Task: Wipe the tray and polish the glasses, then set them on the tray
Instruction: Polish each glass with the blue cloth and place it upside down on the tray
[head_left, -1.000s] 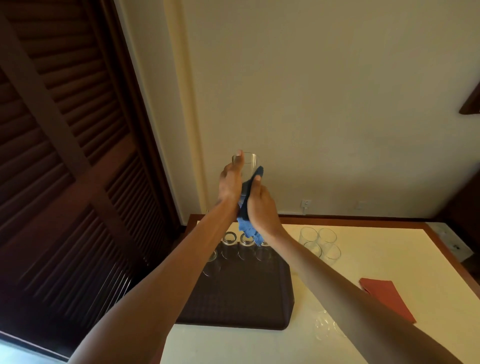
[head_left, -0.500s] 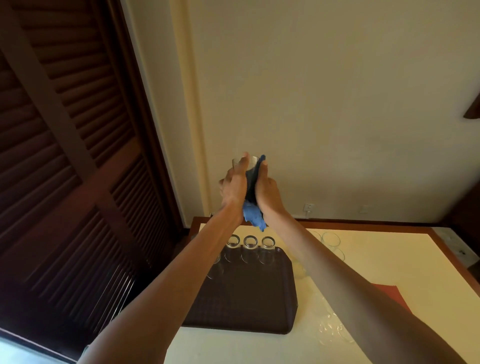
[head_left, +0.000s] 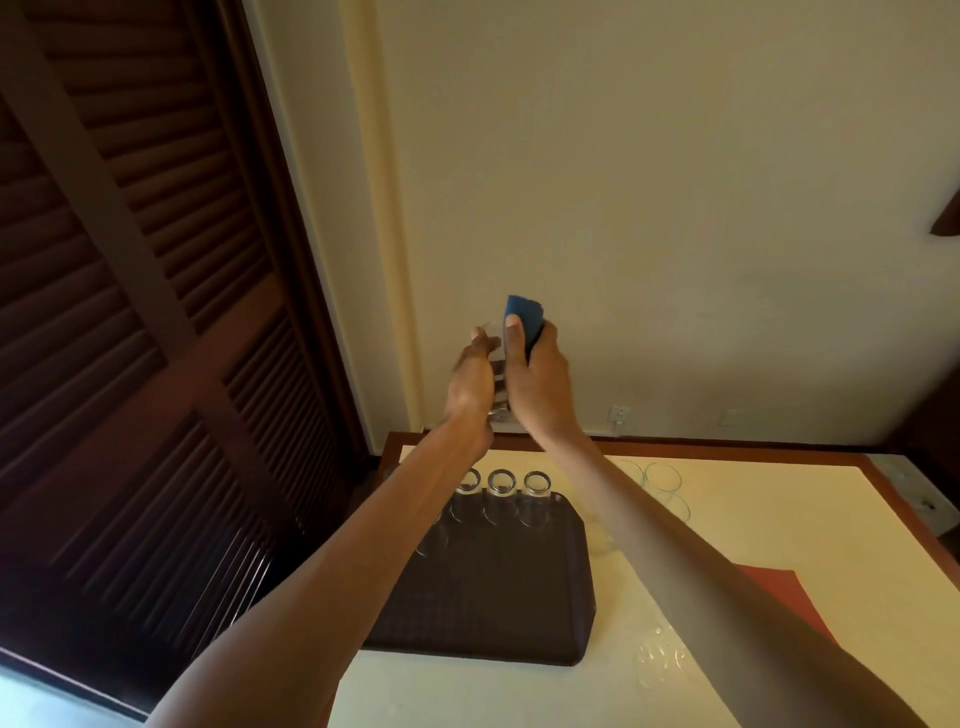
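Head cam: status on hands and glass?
Left hand grips glass, held high. Right hand holds blue cloth against it. Tray has free space; nothing in the way.

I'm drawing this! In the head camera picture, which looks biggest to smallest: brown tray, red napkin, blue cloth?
1. Brown tray.
2. Red napkin, partly behind an arm.
3. Blue cloth, mostly hidden in the right hand, so unsure.

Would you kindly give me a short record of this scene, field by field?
left hand: grips a raised glass
right hand: holds a blue cloth against that glass
tray: dark, on the table, a row of glasses along its far edge
other glasses: on the table right of the tray
napkin: red, at the table's right
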